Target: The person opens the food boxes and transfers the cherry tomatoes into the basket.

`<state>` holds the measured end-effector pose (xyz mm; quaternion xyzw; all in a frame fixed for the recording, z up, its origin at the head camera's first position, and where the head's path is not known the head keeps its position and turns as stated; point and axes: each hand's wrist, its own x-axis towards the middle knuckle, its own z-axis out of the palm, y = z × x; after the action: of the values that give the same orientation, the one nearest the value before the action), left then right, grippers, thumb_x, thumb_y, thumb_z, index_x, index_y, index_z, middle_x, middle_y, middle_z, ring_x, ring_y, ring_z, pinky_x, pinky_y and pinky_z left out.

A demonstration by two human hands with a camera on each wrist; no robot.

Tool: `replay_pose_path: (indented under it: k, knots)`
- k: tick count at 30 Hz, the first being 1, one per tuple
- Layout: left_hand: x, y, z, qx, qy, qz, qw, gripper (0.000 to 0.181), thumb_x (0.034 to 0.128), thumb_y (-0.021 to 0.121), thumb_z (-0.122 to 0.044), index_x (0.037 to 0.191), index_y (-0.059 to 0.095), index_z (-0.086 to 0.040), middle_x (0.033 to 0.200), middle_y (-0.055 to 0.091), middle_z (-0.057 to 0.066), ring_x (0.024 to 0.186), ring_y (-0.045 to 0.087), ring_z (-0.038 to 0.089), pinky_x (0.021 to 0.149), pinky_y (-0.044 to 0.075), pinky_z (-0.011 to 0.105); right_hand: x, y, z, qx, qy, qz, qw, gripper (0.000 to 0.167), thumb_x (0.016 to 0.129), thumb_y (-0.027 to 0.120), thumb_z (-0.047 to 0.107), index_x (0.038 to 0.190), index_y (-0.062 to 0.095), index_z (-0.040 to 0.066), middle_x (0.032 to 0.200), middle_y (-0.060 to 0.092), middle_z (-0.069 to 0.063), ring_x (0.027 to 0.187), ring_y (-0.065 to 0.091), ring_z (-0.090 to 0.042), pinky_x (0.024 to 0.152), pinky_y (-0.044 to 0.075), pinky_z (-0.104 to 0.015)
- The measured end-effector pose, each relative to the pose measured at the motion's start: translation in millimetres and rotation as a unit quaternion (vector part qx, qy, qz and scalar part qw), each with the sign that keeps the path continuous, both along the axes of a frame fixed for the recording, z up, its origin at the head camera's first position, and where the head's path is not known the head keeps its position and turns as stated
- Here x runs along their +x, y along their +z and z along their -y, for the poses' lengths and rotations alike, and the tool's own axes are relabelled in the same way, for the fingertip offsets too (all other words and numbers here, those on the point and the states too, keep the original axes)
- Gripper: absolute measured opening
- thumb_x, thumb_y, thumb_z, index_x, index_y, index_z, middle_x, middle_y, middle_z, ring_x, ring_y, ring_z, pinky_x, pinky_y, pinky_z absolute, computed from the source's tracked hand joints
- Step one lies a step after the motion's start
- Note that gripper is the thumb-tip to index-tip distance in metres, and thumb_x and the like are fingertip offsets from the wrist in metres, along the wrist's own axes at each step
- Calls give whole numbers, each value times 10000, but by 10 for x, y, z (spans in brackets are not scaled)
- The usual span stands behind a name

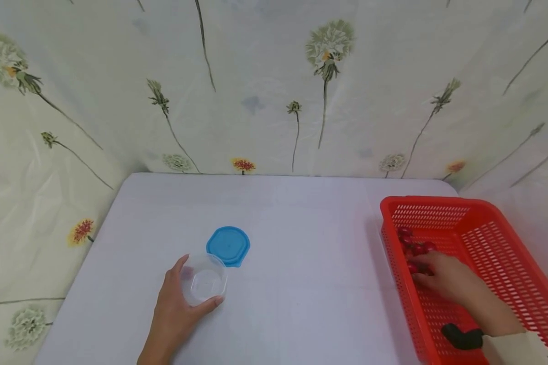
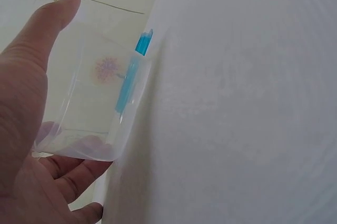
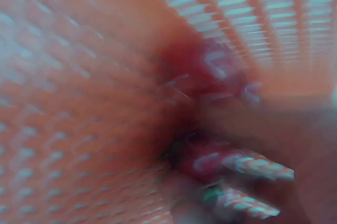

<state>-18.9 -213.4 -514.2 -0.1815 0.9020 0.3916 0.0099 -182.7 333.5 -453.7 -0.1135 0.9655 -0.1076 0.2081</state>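
In the head view my left hand grips a clear plastic container on the table, thumb on the near side and fingers round the far side. The left wrist view shows the see-through wall of this container between thumb and fingers. A blue lid lies flat just behind it. On the right, my right hand reaches into a red basket. Its fingertips pinch a small red cherry tomato. More cherry tomatoes lie along the basket's left wall. Blur softens the right wrist view.
The basket's perforated walls rise around my right hand. A white cloth covers the table, and a flower-printed sheet hangs behind it and at the sides. A black piece sits at the right wrist.
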Motion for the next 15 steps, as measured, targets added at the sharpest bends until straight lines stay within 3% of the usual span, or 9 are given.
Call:
replay_pose_path:
  k: [3, 10, 15]
  knots:
    - [-29, -2, -33, 56, -38, 22, 10000, 1274, 665, 890, -708, 1635, 224, -219, 1511, 431, 154, 1351, 469, 391, 1068, 442, 678, 9, 14, -31, 93, -6, -38, 9999, 582, 848, 870, 269, 1306, 681, -36, 1049, 722, -129, 839, 630, -235, 767, 614, -538]
    - [-84, -7, -66, 5, -115, -93, 9999, 1273, 669, 878, -723, 1631, 225, -205, 1490, 443, 151, 1344, 475, 374, 1076, 442, 665, 10, 26, -23, 414, 217, -360, 9983, 488, 857, 858, 186, 1249, 699, -56, 931, 716, -86, 751, 594, -203, 643, 578, -410]
    - [-101, -16, -71, -3, -99, -205, 9997, 1264, 671, 883, -713, 1626, 234, -199, 1479, 445, 158, 1331, 483, 376, 1064, 457, 660, -22, 3, -24, 529, 331, -656, 9959, 482, 834, 883, 196, 1219, 714, -39, 939, 726, -94, 745, 617, -196, 687, 614, -465]
